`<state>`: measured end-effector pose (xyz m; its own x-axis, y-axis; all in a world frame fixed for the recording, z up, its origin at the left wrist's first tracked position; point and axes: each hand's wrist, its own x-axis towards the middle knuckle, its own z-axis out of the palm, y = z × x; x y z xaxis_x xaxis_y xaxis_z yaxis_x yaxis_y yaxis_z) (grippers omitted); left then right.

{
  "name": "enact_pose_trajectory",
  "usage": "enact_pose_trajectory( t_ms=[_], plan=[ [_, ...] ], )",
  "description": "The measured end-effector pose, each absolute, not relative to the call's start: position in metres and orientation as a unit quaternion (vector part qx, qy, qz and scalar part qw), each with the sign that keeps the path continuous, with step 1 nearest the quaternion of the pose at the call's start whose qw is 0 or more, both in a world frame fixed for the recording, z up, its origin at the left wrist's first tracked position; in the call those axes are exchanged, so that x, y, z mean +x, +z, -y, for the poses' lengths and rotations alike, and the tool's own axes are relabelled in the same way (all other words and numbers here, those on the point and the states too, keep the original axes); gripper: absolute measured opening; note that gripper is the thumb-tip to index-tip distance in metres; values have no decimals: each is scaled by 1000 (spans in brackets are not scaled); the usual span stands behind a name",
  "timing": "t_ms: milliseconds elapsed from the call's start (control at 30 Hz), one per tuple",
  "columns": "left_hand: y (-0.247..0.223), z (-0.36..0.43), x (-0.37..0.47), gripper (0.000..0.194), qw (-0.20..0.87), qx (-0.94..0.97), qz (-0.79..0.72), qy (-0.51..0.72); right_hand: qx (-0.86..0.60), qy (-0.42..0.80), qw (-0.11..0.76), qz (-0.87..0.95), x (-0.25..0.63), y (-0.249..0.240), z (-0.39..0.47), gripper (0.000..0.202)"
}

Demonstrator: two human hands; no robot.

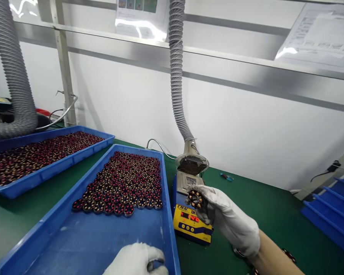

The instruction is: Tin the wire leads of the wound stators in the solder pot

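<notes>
My right hand (227,215), in a white glove, pinches a small motor stator (195,199), a ring with copper windings on dark teeth. It is held up in front of a blue and yellow machine (190,225) with a red lit display reading about 427. Low in the picture, my gloved left hand (139,261) is over the near right part of a blue tray (74,240). Its thumb and fingers curl together, and what lies between them cannot be made out. Rows of similar stators (126,183) fill the far part of that tray.
A second blue tray (57,162) full of stators stands at left. A grey duct hose (176,68) hangs down to a metal hood (192,160) at the machine. Small cutters (227,177) lie behind. Stacked blue trays (335,214) stand at right; several loose stators (289,255) lie near my right forearm.
</notes>
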<state>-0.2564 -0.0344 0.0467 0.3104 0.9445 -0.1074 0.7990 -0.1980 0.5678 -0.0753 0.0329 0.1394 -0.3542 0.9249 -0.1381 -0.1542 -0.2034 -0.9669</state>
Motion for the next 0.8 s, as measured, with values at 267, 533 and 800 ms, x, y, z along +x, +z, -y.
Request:
enact_pose_trajectory(
  t_ms=[267, 533, 800],
  plan=[
    [47, 39, -264, 27, 306, 748, -562, 174, -461, 417, 264, 737, -149, 44, -50, 31],
    [35, 34, -263, 28, 305, 744, -566, 182, -491, 185, 20, 851, -193, 4, -73, 20],
    [41, 33, -263, 20, 308, 751, -559, 169, -441, 71, 72, 892, -193, 41, -52, 31]
  ],
)
